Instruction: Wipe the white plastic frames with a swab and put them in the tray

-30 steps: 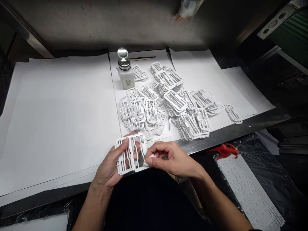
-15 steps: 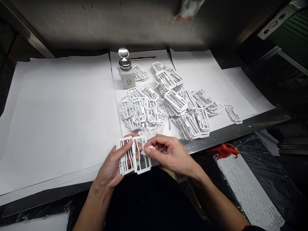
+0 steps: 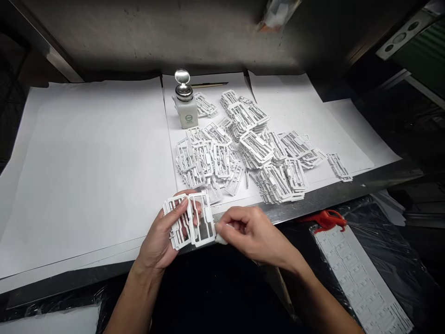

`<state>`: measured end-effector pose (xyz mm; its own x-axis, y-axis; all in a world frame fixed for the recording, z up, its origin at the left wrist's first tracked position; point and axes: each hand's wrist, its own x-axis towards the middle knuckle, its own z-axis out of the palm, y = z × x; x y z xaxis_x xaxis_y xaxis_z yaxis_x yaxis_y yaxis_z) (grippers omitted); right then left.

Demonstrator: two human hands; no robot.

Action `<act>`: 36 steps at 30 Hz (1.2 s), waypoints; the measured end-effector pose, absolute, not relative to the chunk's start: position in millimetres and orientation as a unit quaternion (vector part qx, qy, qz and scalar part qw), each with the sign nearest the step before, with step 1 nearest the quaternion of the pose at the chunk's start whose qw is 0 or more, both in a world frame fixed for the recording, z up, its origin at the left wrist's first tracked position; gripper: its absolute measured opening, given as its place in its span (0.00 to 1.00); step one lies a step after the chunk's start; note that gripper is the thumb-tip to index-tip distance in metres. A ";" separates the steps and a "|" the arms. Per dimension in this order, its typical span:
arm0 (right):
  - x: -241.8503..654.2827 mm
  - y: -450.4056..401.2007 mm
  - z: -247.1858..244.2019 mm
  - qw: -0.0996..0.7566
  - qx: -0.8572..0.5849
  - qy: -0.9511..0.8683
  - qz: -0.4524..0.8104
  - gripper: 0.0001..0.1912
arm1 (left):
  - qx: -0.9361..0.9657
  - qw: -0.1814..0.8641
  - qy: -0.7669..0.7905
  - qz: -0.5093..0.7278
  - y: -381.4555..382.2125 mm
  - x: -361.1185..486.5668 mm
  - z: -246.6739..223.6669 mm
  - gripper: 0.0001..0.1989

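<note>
My left hand (image 3: 160,234) grips several white slotted plastic frames (image 3: 202,220) fanned apart, the thumb lying across the nearer ones. One frame sticks out to the right of the others. Just right of its edge, my right hand (image 3: 255,234) pinches a small white wad (image 3: 221,239), perhaps cotton; most of it is hidden by the fingers. Beyond the hands lie heaped stacks of similar white frames (image 3: 257,147) on white paper. A white pump bottle (image 3: 188,112) with its metal lid flipped up stands behind them.
White paper sheets (image 3: 93,171) cover the metal table. A thin dark-tipped tool (image 3: 208,85) lies at the back. Red-handled cutters (image 3: 327,219) rest at lower right near a grey-white patterned sheet (image 3: 365,278) on black plastic. A small metal piece (image 3: 247,179) lies by the stacks.
My right hand has drawn the white wad down and right, off the outer frame's edge. My left hand still holds the frames, shifted slightly left.
</note>
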<state>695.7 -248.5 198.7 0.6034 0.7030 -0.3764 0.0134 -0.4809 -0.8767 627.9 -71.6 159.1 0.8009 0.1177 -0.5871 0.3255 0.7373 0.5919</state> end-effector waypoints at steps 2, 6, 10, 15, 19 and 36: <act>694.0 -257.1 190.6 0.482 -0.747 -0.161 0.429 0.11 | 0.358 0.882 0.303 -0.051 -71.7 628.4 159.4 0.14; 684.5 -256.7 176.3 0.563 -0.633 -0.108 0.520 0.16 | 0.364 0.886 0.284 -0.037 -75.1 629.6 159.5 0.13; 678.7 -250.0 171.0 0.604 -0.612 -0.092 0.502 0.18 | 0.363 0.885 0.290 -0.035 -76.9 629.1 161.1 0.14; 681.8 -252.3 178.4 0.609 -0.673 -0.074 0.414 0.14 | 0.401 0.868 0.293 0.011 -77.0 627.4 165.3 0.13; 679.5 -239.4 186.9 0.627 -0.726 -0.139 0.245 0.08 | 0.445 0.851 0.277 0.032 -82.6 628.5 166.3 0.14; 681.0 -227.1 199.2 0.434 -0.809 -0.346 0.192 0.06 | 0.463 0.846 0.258 0.062 -84.2 630.8 164.9 0.10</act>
